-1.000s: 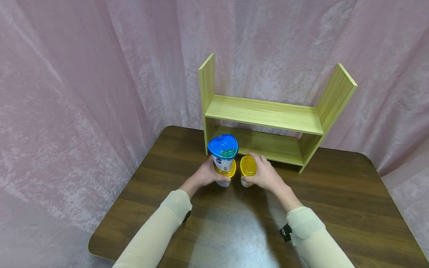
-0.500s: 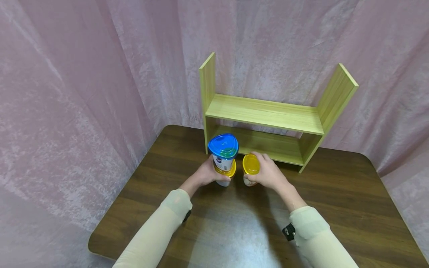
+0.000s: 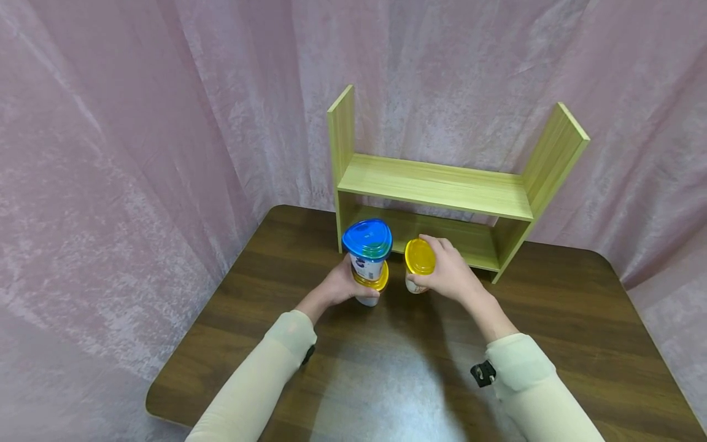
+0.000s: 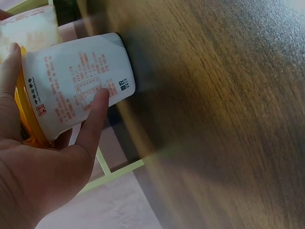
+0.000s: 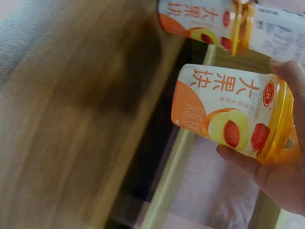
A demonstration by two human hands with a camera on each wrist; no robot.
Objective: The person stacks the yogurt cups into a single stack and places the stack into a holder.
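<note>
Yellow-lidded yogurt cup [image 3: 418, 265]: upright, lifted off table [image 3: 552, 319], just before wooden shelf [image 3: 436, 190]. Second yellow-lidded cup [image 3: 370, 288]: upright on table, left of first; blue-lidded cup [image 3: 367, 248] stacked on top.

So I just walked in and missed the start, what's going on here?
A person stands at a wooden table with a green shelf at its far edge. The left hand holds a yellow-lidded cup that stands on the table with a blue-lidded tub stacked on top. The right hand grips a second yellow-lidded cup, raised in front of the lower shelf.
</note>
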